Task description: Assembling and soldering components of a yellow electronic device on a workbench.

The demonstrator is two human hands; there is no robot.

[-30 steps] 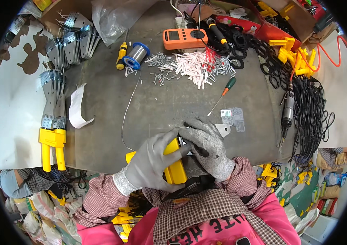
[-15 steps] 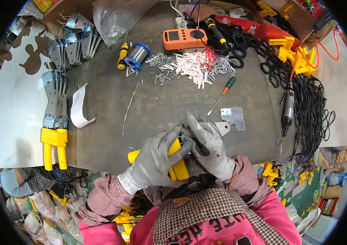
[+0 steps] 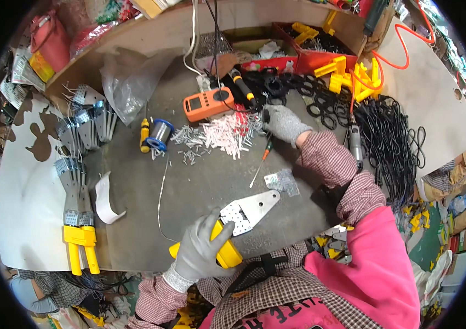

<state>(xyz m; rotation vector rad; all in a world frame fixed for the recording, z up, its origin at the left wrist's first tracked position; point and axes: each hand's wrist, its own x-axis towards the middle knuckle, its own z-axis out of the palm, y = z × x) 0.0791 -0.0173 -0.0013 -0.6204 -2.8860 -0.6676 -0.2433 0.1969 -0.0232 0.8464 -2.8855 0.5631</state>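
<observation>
My left hand, in a grey glove, is closed around a yellow plastic tool housing near the table's front edge. From the housing a tapered metal plate with holes points up and to the right. My right hand, gloved too, reaches far across the table to the right end of a pile of screws and pale tubes. Its fingers are curled beside the soldering iron and some black rings; what they hold, if anything, is hidden. A green-handled screwdriver lies just below that hand.
An orange meter stands behind the pile. Left of it are a solder spool and a yellow screwdriver. Several metal plates and a yellow two-legged housing lie left. Black cables and a power screwdriver lie right.
My right hand has left the housing and reached forward to the screw pile, uncovering the metal plate. The left hand keeps its hold. The whole view has shifted.
</observation>
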